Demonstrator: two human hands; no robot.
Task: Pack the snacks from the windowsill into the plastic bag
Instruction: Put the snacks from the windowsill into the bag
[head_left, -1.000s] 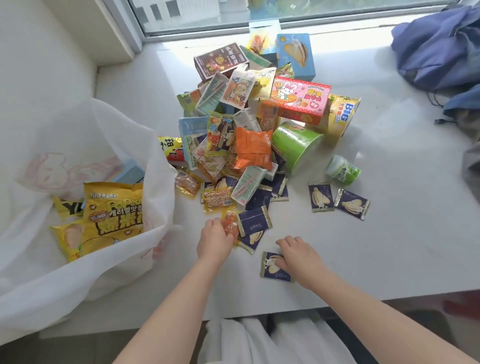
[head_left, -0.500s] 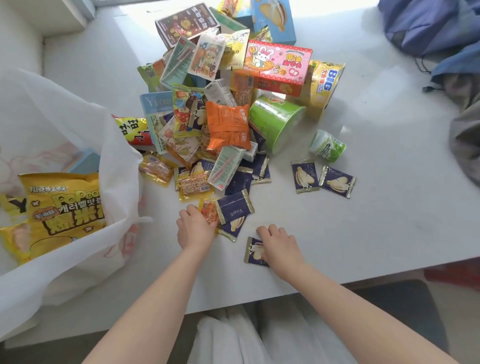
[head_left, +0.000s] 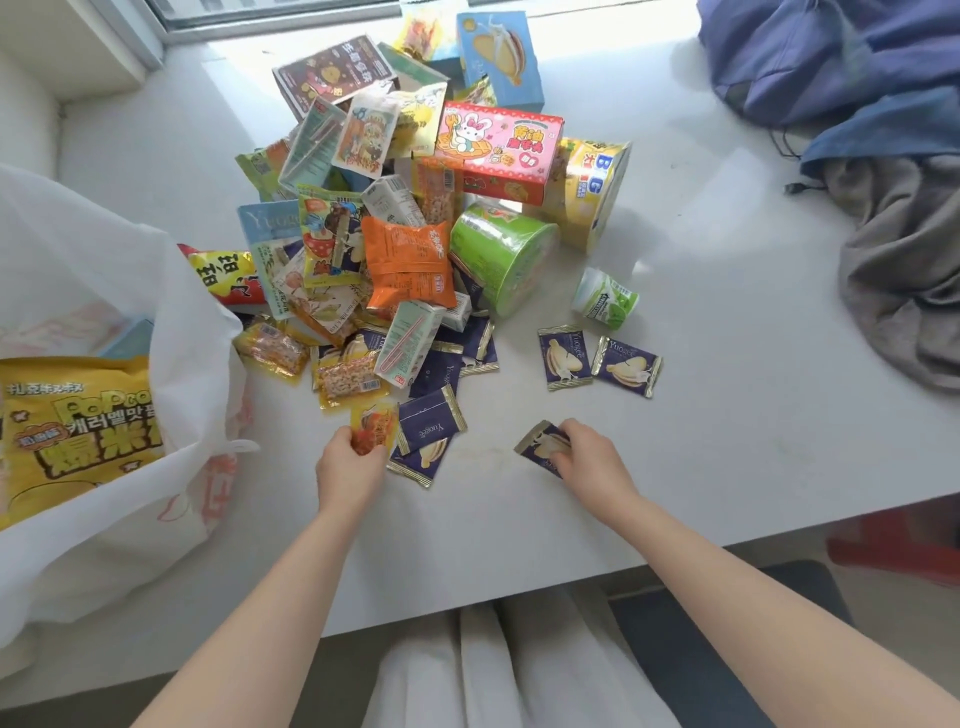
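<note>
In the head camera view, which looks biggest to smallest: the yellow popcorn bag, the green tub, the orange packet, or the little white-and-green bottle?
1. yellow popcorn bag, though nearer the camera and partly hidden
2. green tub and orange packet, too alike to rank
3. white-and-green bottle

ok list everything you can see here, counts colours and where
plastic bag: 1, white, left, open
popcorn bag: 1, yellow, inside the plastic bag
snack pile: many, mixed colours, windowsill centre
green tub: 1, on its side, right of pile
small green-white bottle: 1, beside the tub
navy sachets: 2, apart, right of pile
clothes: heap, blue and grey, far right
left hand: shut on orange packet
right hand: shut on navy sachet
</note>
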